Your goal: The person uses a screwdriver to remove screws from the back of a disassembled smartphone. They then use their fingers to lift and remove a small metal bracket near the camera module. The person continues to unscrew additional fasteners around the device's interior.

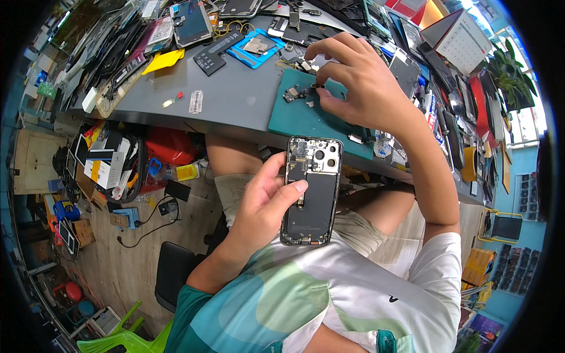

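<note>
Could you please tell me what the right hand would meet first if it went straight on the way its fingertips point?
The right hand would probably meet the small phone parts lying to its left on the green mat, though its height above them is unclear.

- Grey desk (235, 97), crowded along the far side!
- Green mat (288, 120) sits near right.
- Black L-shaped piece (213, 56) lies far, blue frame (241, 55) just to its right.
- Yellow piece (164, 60), left!

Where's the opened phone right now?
In the head view, the opened phone is near the middle, held in the left hand, just below the green mat in the picture.
</note>
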`<state>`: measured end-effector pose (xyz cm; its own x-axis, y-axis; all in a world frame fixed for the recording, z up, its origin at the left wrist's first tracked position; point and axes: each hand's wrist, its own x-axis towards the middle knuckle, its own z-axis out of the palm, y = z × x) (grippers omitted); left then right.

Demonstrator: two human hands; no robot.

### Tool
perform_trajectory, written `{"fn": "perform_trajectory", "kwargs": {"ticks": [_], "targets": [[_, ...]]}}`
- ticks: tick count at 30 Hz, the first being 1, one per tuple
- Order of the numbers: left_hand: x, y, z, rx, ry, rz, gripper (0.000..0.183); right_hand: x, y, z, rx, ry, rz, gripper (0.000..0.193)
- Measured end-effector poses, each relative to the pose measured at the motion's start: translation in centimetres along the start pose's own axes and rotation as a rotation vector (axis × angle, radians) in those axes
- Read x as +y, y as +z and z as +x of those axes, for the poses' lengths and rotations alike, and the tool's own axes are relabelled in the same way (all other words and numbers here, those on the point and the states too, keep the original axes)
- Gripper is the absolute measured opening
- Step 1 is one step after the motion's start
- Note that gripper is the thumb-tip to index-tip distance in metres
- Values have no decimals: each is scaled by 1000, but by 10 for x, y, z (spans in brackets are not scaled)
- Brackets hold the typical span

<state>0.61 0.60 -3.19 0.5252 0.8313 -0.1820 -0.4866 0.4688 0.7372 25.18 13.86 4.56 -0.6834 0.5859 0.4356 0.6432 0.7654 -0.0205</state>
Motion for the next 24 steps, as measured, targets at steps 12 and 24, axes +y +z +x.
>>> {"fn": "perform_trajectory", "kwargs": {"ticks": [12, 24], "targets": [[-1, 8, -2, 41, 18, -8, 37, -54, -38, -19, 99, -1, 151, 27], [-5, 21, -1, 79, 37, 0, 26, -87, -22, -52, 198, -8, 30, 32]]}}
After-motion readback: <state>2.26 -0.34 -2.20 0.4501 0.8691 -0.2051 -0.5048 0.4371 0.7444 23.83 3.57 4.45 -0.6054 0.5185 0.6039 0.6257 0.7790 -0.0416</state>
